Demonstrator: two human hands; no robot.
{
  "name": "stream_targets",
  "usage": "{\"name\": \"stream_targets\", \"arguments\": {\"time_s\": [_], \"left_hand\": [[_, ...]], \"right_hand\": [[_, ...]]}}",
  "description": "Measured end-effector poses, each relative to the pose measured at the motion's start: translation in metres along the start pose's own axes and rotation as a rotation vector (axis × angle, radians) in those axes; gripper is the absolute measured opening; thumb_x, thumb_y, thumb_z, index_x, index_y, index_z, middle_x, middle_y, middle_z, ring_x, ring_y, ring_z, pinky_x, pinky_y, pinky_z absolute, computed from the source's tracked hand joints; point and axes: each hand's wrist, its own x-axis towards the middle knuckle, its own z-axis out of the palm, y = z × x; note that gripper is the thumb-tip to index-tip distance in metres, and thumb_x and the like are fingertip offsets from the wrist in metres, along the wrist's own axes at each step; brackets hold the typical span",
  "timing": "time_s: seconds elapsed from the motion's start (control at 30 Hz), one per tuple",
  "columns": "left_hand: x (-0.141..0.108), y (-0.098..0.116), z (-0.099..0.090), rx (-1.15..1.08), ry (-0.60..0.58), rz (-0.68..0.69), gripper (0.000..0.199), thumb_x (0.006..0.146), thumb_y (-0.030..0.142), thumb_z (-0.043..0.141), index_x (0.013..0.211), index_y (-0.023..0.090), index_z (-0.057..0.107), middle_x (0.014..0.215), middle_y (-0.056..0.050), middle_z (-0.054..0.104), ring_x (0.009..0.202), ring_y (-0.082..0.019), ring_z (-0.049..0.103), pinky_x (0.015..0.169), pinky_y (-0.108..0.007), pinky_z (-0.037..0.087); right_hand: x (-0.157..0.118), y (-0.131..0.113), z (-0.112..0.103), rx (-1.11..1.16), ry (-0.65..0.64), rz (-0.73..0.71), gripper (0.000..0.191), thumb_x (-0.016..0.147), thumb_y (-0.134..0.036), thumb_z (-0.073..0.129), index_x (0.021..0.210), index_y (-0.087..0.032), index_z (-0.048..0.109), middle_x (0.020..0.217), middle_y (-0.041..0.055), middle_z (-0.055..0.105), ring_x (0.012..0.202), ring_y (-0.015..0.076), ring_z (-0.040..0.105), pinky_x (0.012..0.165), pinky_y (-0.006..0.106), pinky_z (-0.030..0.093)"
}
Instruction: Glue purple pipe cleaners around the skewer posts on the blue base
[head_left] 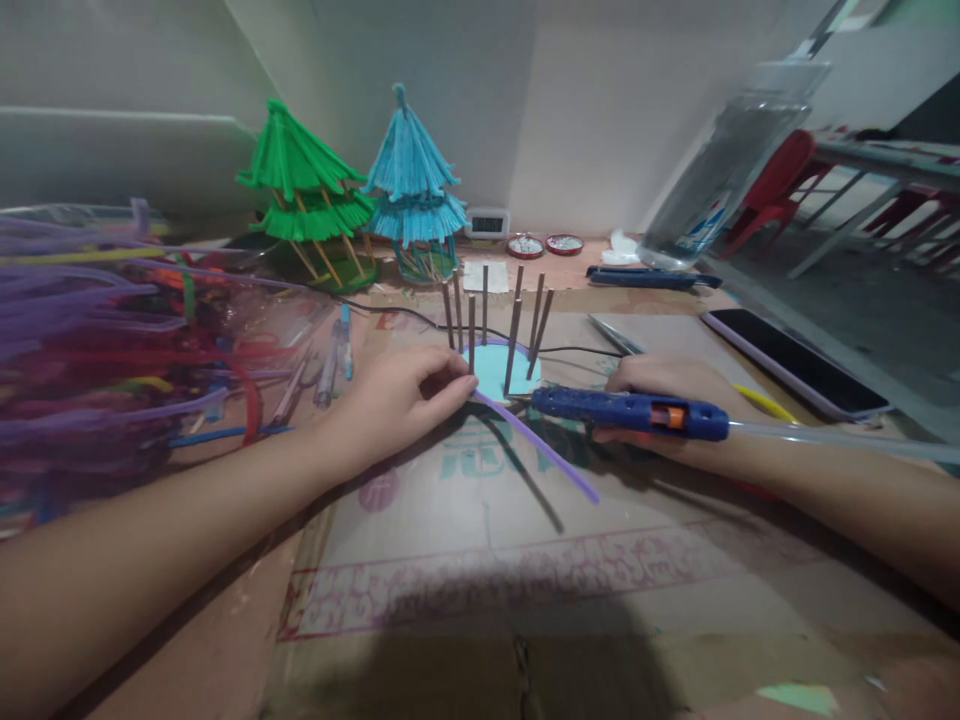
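Observation:
A light-blue disc [491, 372] with several brown sticks [514, 345] standing up from it rests on the cardboard. My left hand [420, 400] is at its left edge, thumb and fingers pinching a purple pipe cleaner [536, 447], whose free end sticks out toward the lower right. Part of the purple strip runs along the disc's back rim. My right hand [660, 400] is wrapped round a blue glue gun [630, 412] with a clear glue stick in its rear. The gun's nozzle is at the disc's front right edge, close to the foot of a stick.
Green [307, 180] and blue [412, 180] pipe-cleaner pagodas stand at the back, beside a small clock [487, 223]. Purple and red pipe cleaners [112, 350] pile up at left. A phone [795, 362], a box cutter [652, 278] and a large bottle [720, 180] are at right.

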Motion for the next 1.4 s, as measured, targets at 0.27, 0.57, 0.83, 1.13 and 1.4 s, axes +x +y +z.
{"name": "stream_targets", "arguments": {"time_s": [0.27,0.57,0.83,1.13,1.4], "left_hand": [[0.001,-0.003,0.0,0.026,-0.002,0.01,0.025,0.095,0.036,0.056,0.086,0.017,0.07,0.078,-0.001,0.071,0.07,-0.015,0.063,0.064,-0.027,0.043],[0.003,-0.01,0.003,0.23,-0.045,0.036,0.023,0.094,0.032,0.053,0.088,0.018,0.07,0.085,-0.005,0.073,0.076,-0.02,0.064,0.066,-0.03,0.043],[0.004,-0.009,0.004,0.282,-0.068,0.15,0.021,0.094,0.03,0.054,0.085,0.017,0.067,0.081,-0.005,0.071,0.076,-0.02,0.063,0.068,-0.032,0.044],[0.004,-0.007,0.002,0.236,-0.073,0.133,0.019,0.094,0.028,0.053,0.085,0.019,0.066,0.083,-0.005,0.071,0.078,-0.02,0.064,0.069,-0.032,0.046],[0.004,-0.008,0.003,0.222,-0.076,0.131,0.02,0.095,0.028,0.052,0.087,0.018,0.067,0.086,-0.006,0.072,0.079,-0.02,0.064,0.069,-0.032,0.046]], "right_hand": [[0.002,-0.001,-0.001,0.026,-0.006,0.092,0.029,0.085,-0.05,0.072,0.08,-0.023,0.063,0.07,0.0007,0.064,0.062,0.0166,0.058,0.057,0.028,0.042],[0.009,0.03,-0.016,0.479,0.277,0.393,0.037,0.089,-0.06,0.064,0.085,-0.024,0.07,0.085,0.0065,0.074,0.082,0.0237,0.069,0.082,0.04,0.054],[0.095,0.062,-0.021,0.262,0.223,0.607,0.032,0.079,-0.05,0.078,0.084,-0.018,0.072,0.08,0.0082,0.072,0.077,0.0238,0.067,0.076,0.04,0.056],[0.169,0.106,0.016,0.053,0.176,0.644,0.029,0.085,-0.045,0.072,0.096,-0.018,0.072,0.086,0.0109,0.076,0.086,0.0268,0.069,0.077,0.039,0.054],[0.154,0.125,0.005,-0.042,0.076,0.599,0.022,0.082,-0.036,0.075,0.097,-0.019,0.072,0.092,0.0107,0.077,0.088,0.0281,0.069,0.081,0.04,0.053]]}}
